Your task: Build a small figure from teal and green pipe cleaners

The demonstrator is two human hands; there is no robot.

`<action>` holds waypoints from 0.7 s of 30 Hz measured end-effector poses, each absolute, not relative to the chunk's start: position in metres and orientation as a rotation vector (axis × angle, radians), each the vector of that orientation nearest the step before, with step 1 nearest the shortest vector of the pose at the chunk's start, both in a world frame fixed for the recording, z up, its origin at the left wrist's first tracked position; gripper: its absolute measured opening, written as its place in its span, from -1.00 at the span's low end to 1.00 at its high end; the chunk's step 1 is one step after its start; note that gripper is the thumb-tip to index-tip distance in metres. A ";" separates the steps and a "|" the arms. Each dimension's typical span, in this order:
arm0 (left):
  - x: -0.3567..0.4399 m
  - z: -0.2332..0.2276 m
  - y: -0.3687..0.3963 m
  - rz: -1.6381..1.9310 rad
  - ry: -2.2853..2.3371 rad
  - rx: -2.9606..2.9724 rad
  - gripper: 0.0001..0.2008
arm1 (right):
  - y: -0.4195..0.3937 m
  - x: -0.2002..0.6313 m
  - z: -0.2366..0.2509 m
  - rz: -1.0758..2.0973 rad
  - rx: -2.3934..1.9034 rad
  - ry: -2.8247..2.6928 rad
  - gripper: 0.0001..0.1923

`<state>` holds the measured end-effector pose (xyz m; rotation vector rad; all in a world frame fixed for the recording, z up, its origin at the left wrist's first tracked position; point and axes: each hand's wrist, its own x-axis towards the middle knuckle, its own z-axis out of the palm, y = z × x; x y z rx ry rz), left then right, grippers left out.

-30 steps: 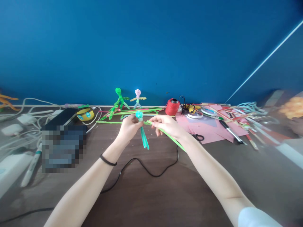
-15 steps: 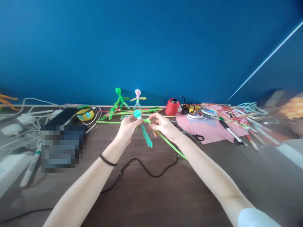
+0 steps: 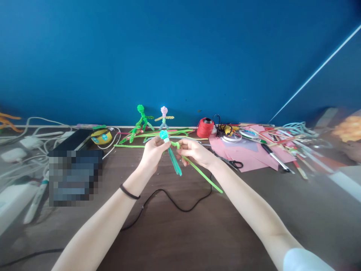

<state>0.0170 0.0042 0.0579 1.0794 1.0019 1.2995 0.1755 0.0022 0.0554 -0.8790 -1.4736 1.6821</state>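
Between thumb and fingers, my left hand (image 3: 153, 152) pinches a small pipe cleaner figure (image 3: 164, 134) just below its coiled turquoise head. A white band sits under the head, and a bundle of teal stems hangs down to the right. My right hand (image 3: 195, 151) is closed on a lime green pipe cleaner (image 3: 201, 173), coiled at the end nearest the figure. Its long loose tail slants down to the right under my right wrist. Both hands are held above the dark table, close together. Some fingertips are hidden behind the work.
Behind stand a green figure (image 3: 141, 116) and a pink-headed figure (image 3: 164, 116) by loose pipe cleaners. Right are a red thread spool (image 3: 205, 128), scissors (image 3: 232, 163), pink paper (image 3: 248, 160) and a marker (image 3: 275, 158). Left lie a yellow tape roll (image 3: 100, 136) and white cables. A black cord (image 3: 180, 208) crosses in front.
My right fingers have shifted slightly around the lime green pipe cleaner, and its loose tail has dropped a little. The figure stays in my left hand, almost unmoved.
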 end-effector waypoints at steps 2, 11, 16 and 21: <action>0.015 0.056 0.006 1.261 0.999 1.150 -0.73 | 0.003 0.177 0.056 1.642 -0.903 -1.489 -0.73; 0.012 0.060 0.006 1.153 1.066 1.333 -0.71 | -0.001 0.178 0.063 1.604 -0.971 -1.509 -0.75; 0.011 0.063 0.006 1.126 1.143 1.434 -0.72 | -0.002 0.178 0.064 1.605 -0.979 -1.515 -0.81; 0.013 0.066 0.003 1.171 1.246 1.592 -0.77 | -0.001 0.176 0.064 1.614 -1.045 -1.399 -0.83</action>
